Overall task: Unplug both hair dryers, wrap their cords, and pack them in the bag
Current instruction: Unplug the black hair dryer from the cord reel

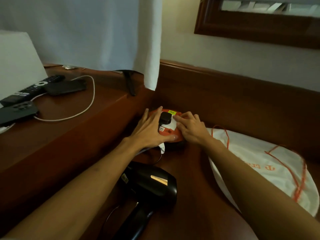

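The second hair dryer is out of view; only one black hair dryer [152, 184] shows, lying on the lower wooden surface [190, 170] between the forearms, its handle cut off by the bottom edge. Its cord [158, 157] can be followed only a short way toward the orange extension reel [171, 133], where the left hand [150, 132] hides the rest. The reel's label is partly covered and not legible. The white drawstring bag [259, 163] with orange cord lies flat to the right, part of it hidden under the right forearm; its printed lettering is blurred.

On the raised desk [69, 125] at left lie a remote control [32, 89], a dark flat device [65, 87], another black remote [17, 111] and a looping white cable [90, 101]. A white curtain [149, 42] hangs down to the desk corner, just above the reel.

The left hand lies over the reel's left side, fingers [155, 115] extended and spread, thumb along the reel's front edge, beside the black plug [165, 117] seated in the socket. The right hand [190, 129] rests on the reel's right side, fingers curled loosely onto its top; whether they pinch anything cannot be told.
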`<state>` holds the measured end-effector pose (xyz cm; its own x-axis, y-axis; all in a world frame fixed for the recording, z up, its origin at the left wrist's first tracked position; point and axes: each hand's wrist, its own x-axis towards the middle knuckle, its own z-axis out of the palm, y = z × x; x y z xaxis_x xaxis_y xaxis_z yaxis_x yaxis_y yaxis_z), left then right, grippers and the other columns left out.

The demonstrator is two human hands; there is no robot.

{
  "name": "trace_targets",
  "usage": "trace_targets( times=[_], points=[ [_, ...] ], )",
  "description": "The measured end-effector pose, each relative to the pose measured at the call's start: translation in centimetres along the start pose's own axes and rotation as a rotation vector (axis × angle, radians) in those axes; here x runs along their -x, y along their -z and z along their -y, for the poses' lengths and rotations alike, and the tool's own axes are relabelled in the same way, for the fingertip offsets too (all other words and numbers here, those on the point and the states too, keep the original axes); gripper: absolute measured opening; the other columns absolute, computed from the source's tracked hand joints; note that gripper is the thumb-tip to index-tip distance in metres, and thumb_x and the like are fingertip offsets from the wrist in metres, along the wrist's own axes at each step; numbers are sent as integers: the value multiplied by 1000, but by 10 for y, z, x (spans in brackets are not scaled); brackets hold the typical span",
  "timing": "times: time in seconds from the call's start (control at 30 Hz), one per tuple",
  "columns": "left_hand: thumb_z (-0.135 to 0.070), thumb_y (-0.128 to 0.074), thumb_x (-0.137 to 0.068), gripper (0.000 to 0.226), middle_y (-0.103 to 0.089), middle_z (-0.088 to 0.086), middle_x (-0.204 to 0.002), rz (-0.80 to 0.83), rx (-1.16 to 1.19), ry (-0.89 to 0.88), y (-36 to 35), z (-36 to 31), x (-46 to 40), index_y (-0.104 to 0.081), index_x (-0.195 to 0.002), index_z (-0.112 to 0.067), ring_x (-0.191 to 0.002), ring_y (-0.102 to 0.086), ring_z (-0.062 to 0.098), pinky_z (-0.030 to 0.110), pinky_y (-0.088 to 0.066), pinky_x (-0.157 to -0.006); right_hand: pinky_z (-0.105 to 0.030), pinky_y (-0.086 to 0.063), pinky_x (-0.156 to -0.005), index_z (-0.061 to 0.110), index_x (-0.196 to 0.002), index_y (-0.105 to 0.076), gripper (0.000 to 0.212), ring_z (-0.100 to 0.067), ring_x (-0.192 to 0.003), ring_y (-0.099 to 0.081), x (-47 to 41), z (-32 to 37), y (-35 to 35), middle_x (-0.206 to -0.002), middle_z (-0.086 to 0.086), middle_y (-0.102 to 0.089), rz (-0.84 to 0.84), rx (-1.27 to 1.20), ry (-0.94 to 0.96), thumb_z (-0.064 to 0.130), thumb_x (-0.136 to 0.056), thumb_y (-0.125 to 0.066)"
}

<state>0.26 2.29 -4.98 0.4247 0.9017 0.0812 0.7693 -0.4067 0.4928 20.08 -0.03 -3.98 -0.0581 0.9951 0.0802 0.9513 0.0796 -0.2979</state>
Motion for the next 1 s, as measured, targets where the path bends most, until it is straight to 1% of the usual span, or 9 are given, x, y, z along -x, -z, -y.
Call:
trace_targets(
  times=[0.1,0.2,0.23,0.3,0.37,0.5,0.67,0.87,1.0],
  points=[
    [-80,-71,-64,136,6,6,-169,-60,-23,49,3,-3,7,5,-161,-22,-155,6,29,53,-9,-122,-55,-24,-112,36,-150,-39,47,-28,-139,-32,-4,6,21,-152,-2,-38,94,136,14,45,-103,-40],
    [-81,-74,-58,133,-16,8,-166,-40,102,89,1,1,9,-8,-159,-25,-151,-20,31,55,-25,-120,-53,-26,-114,27,-152,-37,57,-29,-142,-34,-8,20,35,-153,-6,-42,47,115,79,38,-98,-54],
    [-82,-73,-57,132,-18,8,-165,-31,117,93,0,2,8,-10,-159,-26,-150,-22,30,55,-29,-118,-52,-28,-115,25,-154,-33,64,-29,-143,-33,-9,25,36,-156,-7,-40,52,68,109,33,-96,-59],
    [-83,-72,-59,132,-13,9,-167,-14,109,93,0,1,9,-7,-159,-26,-153,-16,30,56,-27,-119,-49,-33,-116,24,-158,-22,79,-30,-146,-32,-13,37,37,-160,-8,-34,134,-12,146,25,-93,-66],
    [-81,-72,-63,134,-2,6,-169,-5,105,101,-2,0,10,0,-160,-24,-155,-4,27,55,-20,-122,-46,-34,-115,25,-160,-13,85,-32,-146,-32,-20,44,37,-161,-9,-31,216,3,137,25,-94,-67],
    [-80,-73,-61,142,9,1,-169,29,178,136,-5,4,10,13,-159,-24,-155,9,21,52,-9,-124,-40,-45,-100,20,-154,-34,63,-32,-132,-48,-38,55,36,-148,-11,-46,243,119,125,28,-98,-62],
    [-85,-71,-58,141,7,-3,-169,11,157,128,-7,7,8,7,-160,-27,-155,8,19,51,-8,-125,-38,-50,-93,16,-146,-43,55,-30,-124,-54,-43,58,36,-141,-9,-52,196,167,144,23,-96,-65],
    [-83,-72,-58,138,5,-1,-169,7,174,151,-5,5,9,6,-160,-30,-156,3,22,54,-11,-124,-37,-46,-101,16,-143,-48,52,-26,-128,-52,-39,37,47,-143,-8,-51,123,-170,134,21,-95,-65],
    [-84,-67,-64,136,8,1,-169,28,105,170,-3,1,11,11,-159,-25,-156,6,23,53,-7,-124,-37,-46,-103,13,-144,-48,53,-26,-128,-52,-19,22,46,-144,-10,-51,77,-325,85,22,-96,-65]
  ],
)
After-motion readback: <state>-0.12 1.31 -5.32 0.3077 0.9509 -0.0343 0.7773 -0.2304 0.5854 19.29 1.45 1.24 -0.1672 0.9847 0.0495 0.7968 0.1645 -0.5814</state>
